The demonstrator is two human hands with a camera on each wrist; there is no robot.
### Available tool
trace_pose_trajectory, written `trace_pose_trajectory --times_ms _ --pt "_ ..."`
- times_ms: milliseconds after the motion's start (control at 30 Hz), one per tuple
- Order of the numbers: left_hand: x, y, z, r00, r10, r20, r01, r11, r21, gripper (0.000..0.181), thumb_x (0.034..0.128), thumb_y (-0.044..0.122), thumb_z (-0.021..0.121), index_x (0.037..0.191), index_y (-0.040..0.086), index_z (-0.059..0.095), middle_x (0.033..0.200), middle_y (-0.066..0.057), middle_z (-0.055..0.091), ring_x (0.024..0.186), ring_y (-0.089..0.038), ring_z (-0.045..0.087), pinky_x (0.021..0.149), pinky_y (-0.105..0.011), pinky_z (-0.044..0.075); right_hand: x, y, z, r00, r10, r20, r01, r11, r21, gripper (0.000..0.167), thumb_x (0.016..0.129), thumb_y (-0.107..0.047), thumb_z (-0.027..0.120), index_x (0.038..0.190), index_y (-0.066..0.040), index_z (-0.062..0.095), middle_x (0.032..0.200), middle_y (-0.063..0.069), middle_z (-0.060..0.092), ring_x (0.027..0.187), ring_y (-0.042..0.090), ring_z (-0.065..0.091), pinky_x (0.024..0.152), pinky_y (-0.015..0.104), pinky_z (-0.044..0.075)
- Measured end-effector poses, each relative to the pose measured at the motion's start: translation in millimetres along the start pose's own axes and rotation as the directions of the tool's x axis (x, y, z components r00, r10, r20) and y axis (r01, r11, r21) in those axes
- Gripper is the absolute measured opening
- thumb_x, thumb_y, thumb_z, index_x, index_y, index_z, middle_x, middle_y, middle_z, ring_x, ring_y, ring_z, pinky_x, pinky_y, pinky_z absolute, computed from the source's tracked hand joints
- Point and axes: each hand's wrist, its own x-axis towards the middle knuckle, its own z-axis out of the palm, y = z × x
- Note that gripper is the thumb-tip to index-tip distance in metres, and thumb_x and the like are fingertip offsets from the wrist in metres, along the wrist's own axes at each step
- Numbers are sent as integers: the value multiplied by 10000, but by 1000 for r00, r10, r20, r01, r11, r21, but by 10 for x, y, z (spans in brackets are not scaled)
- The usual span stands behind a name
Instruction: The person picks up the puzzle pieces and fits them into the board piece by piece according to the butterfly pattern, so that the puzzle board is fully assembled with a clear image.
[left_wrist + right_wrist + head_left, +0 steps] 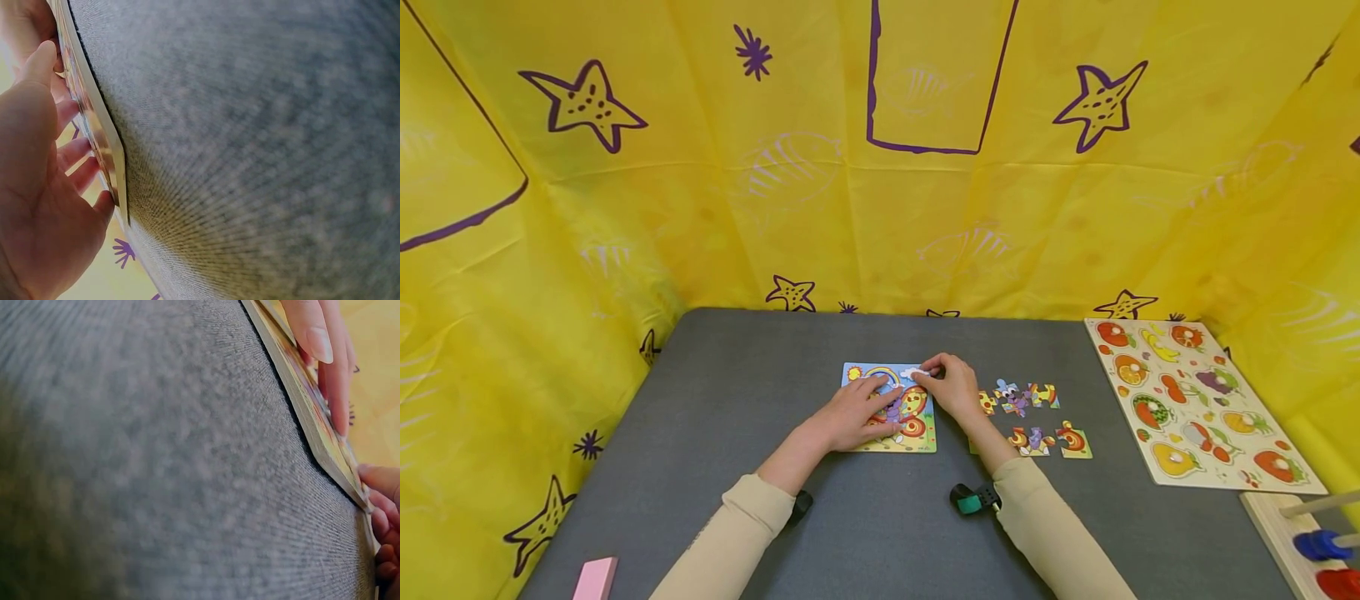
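Observation:
A small colourful jigsaw puzzle board (pixel 898 444) with a sun, a rainbow and a butterfly lies flat on the table. Across its middle rests my left hand (pixel 852 414), fingers spread and nearly straight; in the left wrist view the left hand (pixel 47 169) reaches over the board's edge. At the top right corner, my right hand (pixel 953 387) pinches a puzzle piece with a white cloud (pixel 913 372), mostly covered by the fingers. The right wrist view has the right thumb (pixel 381 479) by the board's edge. Loose puzzle pieces (pixel 1013 397) lie right of the board, some behind the right forearm.
A wooden fruit peg board (pixel 1206 408) lies at the table's right side. Near it stands a bead frame (pixel 1273 533) with blue and red beads. A pink block (pixel 596 578) sits at the front left. Yellow printed cloth (pixel 880 225) hangs around the grey table (pixel 760 358).

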Motion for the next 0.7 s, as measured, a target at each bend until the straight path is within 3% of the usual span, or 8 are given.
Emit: trace_pose_trajectory --times_ms 200,433,700 --pt "-8 39 -50 1000 -5 11 5 1000 -9 648 970 526 510 1510 188 395 1541 -131 310 1407 -339 271 1075 -581 285 9 13 18 1000 -8 -4 8 1000 -13 231 812 -274 807 904 -91 701 820 41 586 782 224 534 744 363 400" --pt "-19 60 -60 1000 -11 5 11 1000 12 654 963 535 519 1502 182 410 1526 -134 334 1397 -342 289 1063 -586 296 -5 -4 21 996 -91 5 91 995 -31 138 837 -231 788 877 -120 718 806 28 565 753 203 517 697 347 400" --pt "12 70 -54 999 -33 -8 33 996 82 664 950 597 483 1495 222 424 1517 -92 354 1392 -300 310 1059 -546 312 -6 18 -46 988 -125 91 127 992 -18 151 803 -235 814 903 -132 767 924 52 618 869 222 547 774 396 428"
